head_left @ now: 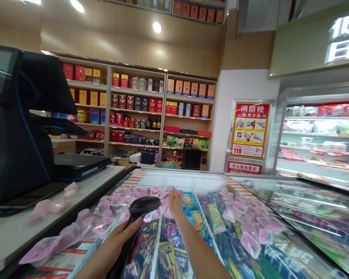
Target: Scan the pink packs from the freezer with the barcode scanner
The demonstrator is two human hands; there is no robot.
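Note:
My left hand [119, 238] is wrapped around the handle of a black handheld barcode scanner [144, 205], its head turned toward the far side. My right hand [176, 201] stretches forward over the chest freezer, fingers extended and apart, beside the pink plastic cups [155, 190]; whether a fingertip touches one I cannot tell. Pink cups with white barcode labels lie in a row along the left edge and across the back, and another group of pink cups [251, 244] lies at the right. Beneath my arms are colourful ice cream packages [170, 232] in white wire compartments.
On the left counter [6, 236] stand a black checkout terminal [20, 128] and a flat black device [81, 164], with a few blurred pink cups [46, 207] nearby. Shelves of boxed goods [136, 102] line the back wall. A lit refrigerated display [322, 135] stands at the right.

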